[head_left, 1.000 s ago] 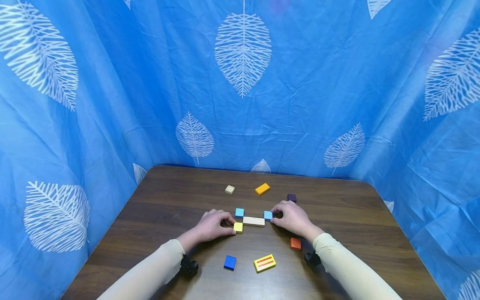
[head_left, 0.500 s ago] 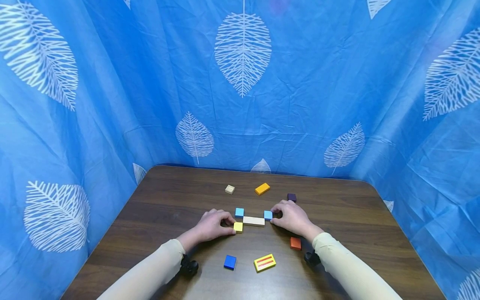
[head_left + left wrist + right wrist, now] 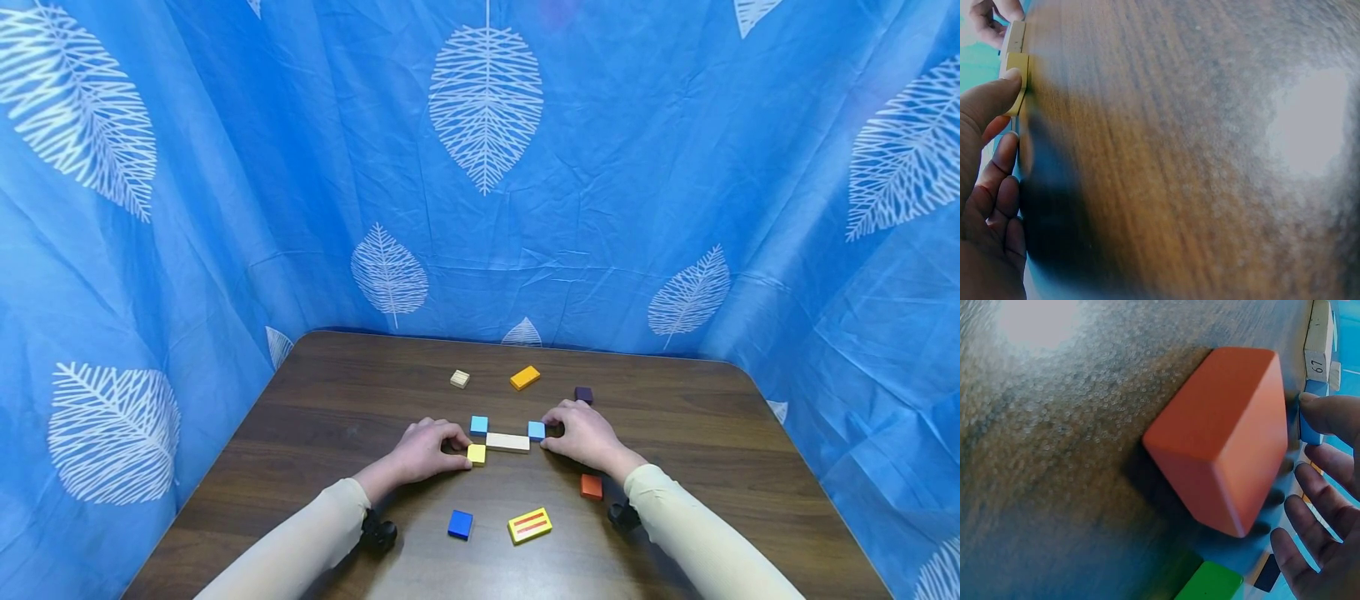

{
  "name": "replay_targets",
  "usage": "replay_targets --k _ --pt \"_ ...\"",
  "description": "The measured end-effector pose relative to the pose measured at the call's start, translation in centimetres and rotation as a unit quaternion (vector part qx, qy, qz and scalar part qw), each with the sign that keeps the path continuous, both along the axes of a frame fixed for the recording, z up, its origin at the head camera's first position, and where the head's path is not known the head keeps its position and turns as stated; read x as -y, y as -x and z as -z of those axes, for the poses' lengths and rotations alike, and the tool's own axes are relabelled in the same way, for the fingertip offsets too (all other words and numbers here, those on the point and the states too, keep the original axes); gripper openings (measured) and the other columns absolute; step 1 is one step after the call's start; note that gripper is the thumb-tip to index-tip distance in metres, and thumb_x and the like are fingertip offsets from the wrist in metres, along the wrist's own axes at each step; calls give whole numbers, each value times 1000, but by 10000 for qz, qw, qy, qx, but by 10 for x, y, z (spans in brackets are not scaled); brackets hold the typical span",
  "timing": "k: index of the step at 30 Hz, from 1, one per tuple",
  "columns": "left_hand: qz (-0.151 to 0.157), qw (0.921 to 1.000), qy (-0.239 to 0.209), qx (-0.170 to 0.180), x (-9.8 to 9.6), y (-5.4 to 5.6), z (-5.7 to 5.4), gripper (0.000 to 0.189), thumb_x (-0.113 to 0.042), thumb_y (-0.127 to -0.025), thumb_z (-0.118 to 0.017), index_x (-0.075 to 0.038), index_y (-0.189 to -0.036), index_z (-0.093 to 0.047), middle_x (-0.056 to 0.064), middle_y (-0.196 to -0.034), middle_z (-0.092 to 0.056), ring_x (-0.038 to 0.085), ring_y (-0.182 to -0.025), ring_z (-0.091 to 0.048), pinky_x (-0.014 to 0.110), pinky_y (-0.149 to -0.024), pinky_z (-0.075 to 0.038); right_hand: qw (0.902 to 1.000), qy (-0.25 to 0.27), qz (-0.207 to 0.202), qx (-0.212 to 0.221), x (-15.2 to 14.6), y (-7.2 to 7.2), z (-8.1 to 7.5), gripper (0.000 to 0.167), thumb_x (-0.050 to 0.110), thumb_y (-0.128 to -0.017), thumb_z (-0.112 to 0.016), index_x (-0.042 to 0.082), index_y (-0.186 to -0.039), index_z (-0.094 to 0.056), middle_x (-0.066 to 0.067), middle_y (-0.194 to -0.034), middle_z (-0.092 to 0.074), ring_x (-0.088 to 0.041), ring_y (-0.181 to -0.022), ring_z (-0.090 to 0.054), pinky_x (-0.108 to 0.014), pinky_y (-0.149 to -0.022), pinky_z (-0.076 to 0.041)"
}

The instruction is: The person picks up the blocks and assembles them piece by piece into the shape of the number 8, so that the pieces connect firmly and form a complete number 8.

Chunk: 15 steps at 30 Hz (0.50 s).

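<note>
My left hand [image 3: 426, 452] pinches a small yellow block [image 3: 477, 455] between thumb and fingers at the front left end of a long cream-white block [image 3: 507, 443]. In the left wrist view the thumb lies against this yellow block [image 3: 1018, 69]. My right hand [image 3: 588, 436] pinches a light blue block [image 3: 536, 431] at the white block's right end. The right wrist view has the thumb on that blue block [image 3: 1311, 428], right beside the white block, whose end bears printed marks; the other fingers are spread. Another light blue block [image 3: 479, 426] sits at the white block's back left corner.
Farther back lie a beige block [image 3: 460, 379], an orange block [image 3: 525, 377] and a dark purple block [image 3: 583, 395]. Nearer are a dark blue block [image 3: 460, 525], a yellow block with red stripes [image 3: 529, 527] and a red-orange block [image 3: 591, 487]. A green block [image 3: 1211, 582] shows in the right wrist view.
</note>
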<state>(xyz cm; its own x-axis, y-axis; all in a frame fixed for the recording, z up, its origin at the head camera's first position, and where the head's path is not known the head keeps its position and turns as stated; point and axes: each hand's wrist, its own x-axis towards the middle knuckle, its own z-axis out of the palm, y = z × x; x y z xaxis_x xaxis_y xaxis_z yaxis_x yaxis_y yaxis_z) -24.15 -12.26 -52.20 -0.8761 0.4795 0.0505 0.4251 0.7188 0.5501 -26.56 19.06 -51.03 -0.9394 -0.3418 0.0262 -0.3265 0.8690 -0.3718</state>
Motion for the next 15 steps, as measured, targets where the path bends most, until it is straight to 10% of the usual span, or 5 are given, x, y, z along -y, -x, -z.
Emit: replay_targets --k 15 --pt "-9 10000 31 31 0 0 0 22 -39 -86 -83 -26 -100 -74 -14 -94 -65 13 -90 -50 45 -87 -37 9967 469 -17 667 -12 2 -13 43 31 -82 -88 17 -119 -74 4 -110 -68 -17 -104 -60 -46 -96 -50"
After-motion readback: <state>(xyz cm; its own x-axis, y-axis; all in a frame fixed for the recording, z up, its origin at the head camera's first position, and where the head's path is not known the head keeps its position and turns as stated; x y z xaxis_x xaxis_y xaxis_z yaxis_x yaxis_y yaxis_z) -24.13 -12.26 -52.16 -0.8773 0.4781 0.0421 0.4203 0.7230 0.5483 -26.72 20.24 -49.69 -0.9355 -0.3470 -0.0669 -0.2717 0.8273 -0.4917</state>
